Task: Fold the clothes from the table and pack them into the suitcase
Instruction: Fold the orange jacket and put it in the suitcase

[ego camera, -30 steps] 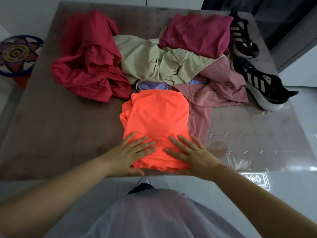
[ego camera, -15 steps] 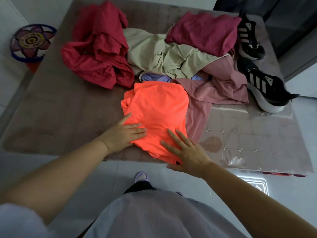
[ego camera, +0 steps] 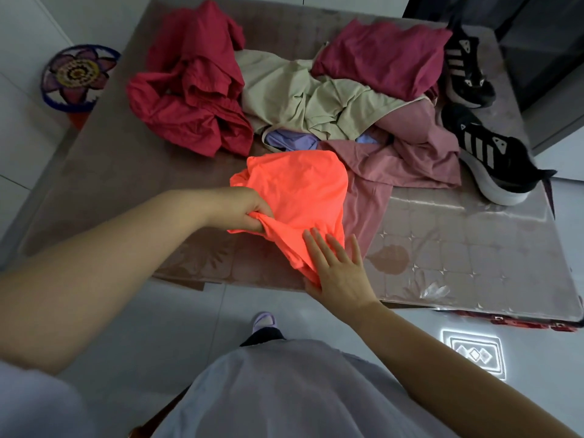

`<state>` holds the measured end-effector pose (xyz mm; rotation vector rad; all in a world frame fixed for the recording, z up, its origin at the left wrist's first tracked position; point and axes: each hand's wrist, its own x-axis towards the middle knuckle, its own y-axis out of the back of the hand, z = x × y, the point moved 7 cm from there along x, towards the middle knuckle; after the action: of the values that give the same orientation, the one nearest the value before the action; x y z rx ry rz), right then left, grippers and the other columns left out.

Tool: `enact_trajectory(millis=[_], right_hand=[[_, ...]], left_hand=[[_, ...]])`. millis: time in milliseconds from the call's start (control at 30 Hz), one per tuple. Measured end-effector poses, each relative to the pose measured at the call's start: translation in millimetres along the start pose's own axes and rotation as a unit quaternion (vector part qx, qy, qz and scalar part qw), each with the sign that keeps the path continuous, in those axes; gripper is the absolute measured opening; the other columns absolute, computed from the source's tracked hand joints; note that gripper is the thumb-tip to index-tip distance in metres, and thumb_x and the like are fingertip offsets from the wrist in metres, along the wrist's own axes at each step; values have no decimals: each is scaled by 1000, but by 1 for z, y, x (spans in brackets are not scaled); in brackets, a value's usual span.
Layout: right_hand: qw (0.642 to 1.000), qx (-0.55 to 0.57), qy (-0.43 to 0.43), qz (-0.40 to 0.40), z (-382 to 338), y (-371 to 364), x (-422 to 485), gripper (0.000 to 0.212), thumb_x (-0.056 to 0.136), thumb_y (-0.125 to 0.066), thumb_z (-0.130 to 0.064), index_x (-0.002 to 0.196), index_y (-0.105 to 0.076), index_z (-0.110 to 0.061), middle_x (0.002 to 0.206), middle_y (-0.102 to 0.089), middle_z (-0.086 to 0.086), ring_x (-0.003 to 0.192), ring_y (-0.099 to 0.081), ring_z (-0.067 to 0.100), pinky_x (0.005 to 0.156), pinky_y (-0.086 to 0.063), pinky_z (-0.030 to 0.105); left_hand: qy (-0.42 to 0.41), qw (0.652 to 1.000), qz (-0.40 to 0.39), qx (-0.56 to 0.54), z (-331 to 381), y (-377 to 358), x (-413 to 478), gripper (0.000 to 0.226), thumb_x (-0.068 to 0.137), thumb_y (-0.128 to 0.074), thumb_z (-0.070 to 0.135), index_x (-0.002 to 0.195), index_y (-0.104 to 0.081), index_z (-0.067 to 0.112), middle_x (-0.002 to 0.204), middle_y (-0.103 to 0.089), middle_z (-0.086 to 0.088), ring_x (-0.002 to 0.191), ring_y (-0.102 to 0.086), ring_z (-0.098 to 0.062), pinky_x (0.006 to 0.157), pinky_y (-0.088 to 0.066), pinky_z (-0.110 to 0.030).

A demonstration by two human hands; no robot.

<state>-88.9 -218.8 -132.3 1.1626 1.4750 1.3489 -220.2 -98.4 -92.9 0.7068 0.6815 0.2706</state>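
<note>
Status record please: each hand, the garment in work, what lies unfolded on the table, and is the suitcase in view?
left hand: grips a bunched edge of the orange shirt
right hand: flat, fingers straight, resting on the shirt's near corner
in work: orange shirt, at the near edge of the table
unfolded pile: red garment, beige garment, magenta garment, pink garment, lilac garment
also on table: black sneakers, far right
suitcase: not in view
</note>
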Motion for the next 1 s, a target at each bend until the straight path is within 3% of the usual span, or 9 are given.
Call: enact_trajectory(millis=[67,167,233,300,433,567,833,933,1000], right_hand=[[1000,18,4,6,1,10,4,78,58,-78,-18,130,-49,-12,119,-66,7,101,-67,26,94,-42,59],[983,167,-19,-77,18,34,19,43,75,-52,-10,116,-65,-14,97,-71,9,86,-65,29,86,-50,36],[949,254,-17,-184,31,48,30,28,84,-47,-10,102,-67,-7,82,-66,5,76,-55,23,69,-38,28],[938,286,-13,-195,42,68,49,14,86,-55,-3,92,-68,-4,70,-55,-8,68,-48,11,65,-33,24],[930,345,-105,-73,58,80,97,18,84,-63,-4,98,-72,-10,87,-66,-2,69,-52,-7,63,-36,10],[924,296,-238,-25,72,49,127,24,92,-55,-16,111,-66,-6,112,-67,11,97,-59,22,70,-34,22],[921,147,-356,-55,81,10,124,26,99,-37,-25,117,-40,-6,122,-52,16,106,-55,37,70,-34,38],[937,106,-331,-7,79,19,126,33,96,-44,-23,125,-42,-8,126,-46,15,112,-50,37,84,-35,42],[953,106,-272,81,69,33,125,36,91,-45,-27,122,-53,-10,123,-51,14,112,-47,37,97,-28,44]], left_hand=[[12,999,-30,-28,2,0,1,17,87,-62,15,77,-67,29,66,-61,10,59,-48,2,62,-43,-24],[50,989,-80,-110,-7,-3,-2,21,88,-64,21,67,-61,25,52,-52,20,51,-43,6,57,-40,-16],[68,977,-115,-166,-16,-5,-8,18,84,-64,35,72,-62,21,59,-57,23,57,-49,5,61,-43,-14],[59,960,-118,-248,-24,-6,-12,30,74,-66,50,78,-65,20,73,-65,25,68,-56,8,69,-44,-11],[97,873,26,-477,-61,-5,-1,79,33,-90,54,99,-67,17,98,-72,6,89,-66,-5,76,-53,-16],[106,841,168,-503,-81,14,5,54,52,-89,23,98,-60,23,89,-69,9,82,-64,-4,71,-52,-15],[273,868,380,-168,-103,23,15,50,83,-69,23,127,-50,10,117,-61,-12,106,-57,-30,90,-42,-36],[142,870,473,3,-67,31,8,41,88,-48,21,129,-51,14,118,-59,-13,107,-53,-34,94,-34,-40],[19,887,453,85,-37,22,12,42,91,-39,28,129,-54,18,125,-59,-9,115,-51,-29,103,-27,-42]])
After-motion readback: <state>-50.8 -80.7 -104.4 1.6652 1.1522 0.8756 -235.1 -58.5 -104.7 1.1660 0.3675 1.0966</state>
